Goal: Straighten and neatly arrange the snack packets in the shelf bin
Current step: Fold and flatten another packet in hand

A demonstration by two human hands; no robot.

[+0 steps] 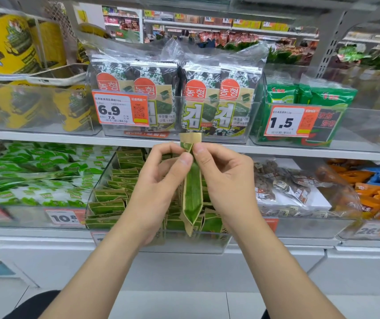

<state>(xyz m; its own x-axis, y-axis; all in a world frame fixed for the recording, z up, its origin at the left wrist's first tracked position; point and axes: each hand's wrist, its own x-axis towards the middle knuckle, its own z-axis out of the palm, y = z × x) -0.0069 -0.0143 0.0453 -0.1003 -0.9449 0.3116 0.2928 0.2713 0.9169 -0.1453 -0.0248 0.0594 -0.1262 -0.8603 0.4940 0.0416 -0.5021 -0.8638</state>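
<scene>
Green-and-tan snack packet [192, 180] is held upright above a clear shelf bin [97, 192] of matching packets [109, 203], pinched near its top by left hand [159, 180] and right hand [226, 180].

The single packet [192, 192] at the centre of the frame is leaf-green down its middle, with kraft-tan borders and a plain tan top flap. The packets [108, 203] in the clear bin [173, 246] behind it share that green and tan. Above centre, the seaweed packs [156, 97] are dark with green-and-white speckling, a beige panel and a red-orange badge with white lettering. The left price tag [120, 110] and the right price tag [288, 122] are white and orange-red with black digits. At upper left the tall packs [7, 42] are yellow with dark green pictures. At lower left the small packets [34, 176] are white and bright green. At lower right the far packets [373, 187] are orange and blue.
</scene>
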